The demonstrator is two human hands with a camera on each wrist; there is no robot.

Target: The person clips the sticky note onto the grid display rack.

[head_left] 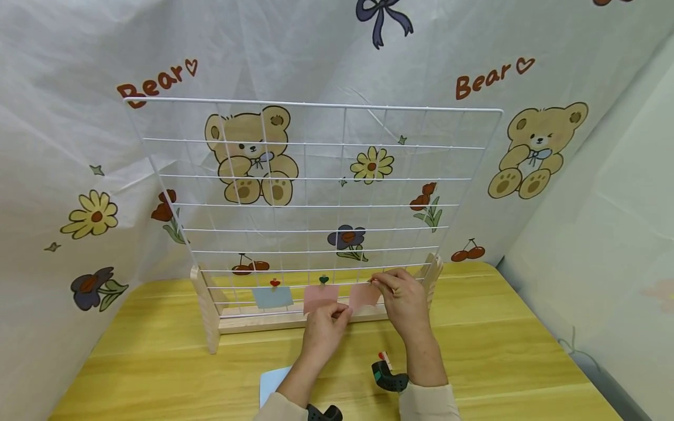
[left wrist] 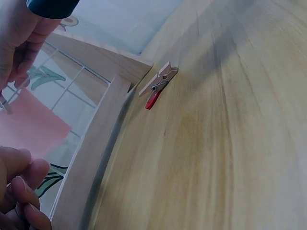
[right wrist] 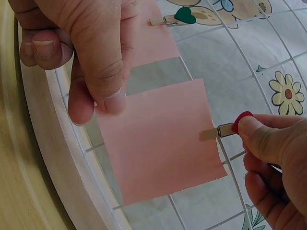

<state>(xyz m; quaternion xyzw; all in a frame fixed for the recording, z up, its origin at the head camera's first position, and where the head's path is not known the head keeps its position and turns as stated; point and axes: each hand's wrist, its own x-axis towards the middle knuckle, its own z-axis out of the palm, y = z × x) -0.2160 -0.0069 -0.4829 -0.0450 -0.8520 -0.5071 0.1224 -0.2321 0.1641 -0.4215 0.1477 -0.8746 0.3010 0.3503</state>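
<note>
Left hand (head_left: 323,328) pinches a pink note (right wrist: 160,143), right hand (right wrist: 280,165) its red-topped clip (right wrist: 223,130), at a wire rack (head_left: 302,104) bearing two notes (head_left: 272,297) more.

Head view: bright, even light; soft shading along folds of cloth (head_left: 316,64). Left wrist view: dimmer, cooler; soft-edged shadow (left wrist: 216,52) across table (left wrist: 216,148); wood grain slightly soft. Right wrist view: paper (right wrist: 158,148) crisp; wooden bar (right wrist: 53,129) bowed by lens distortion, left edge.

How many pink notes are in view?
2: the middle pink note, under the green clip; the right pink note, its corner pinched by the left hand. Others may be hidden.
</note>
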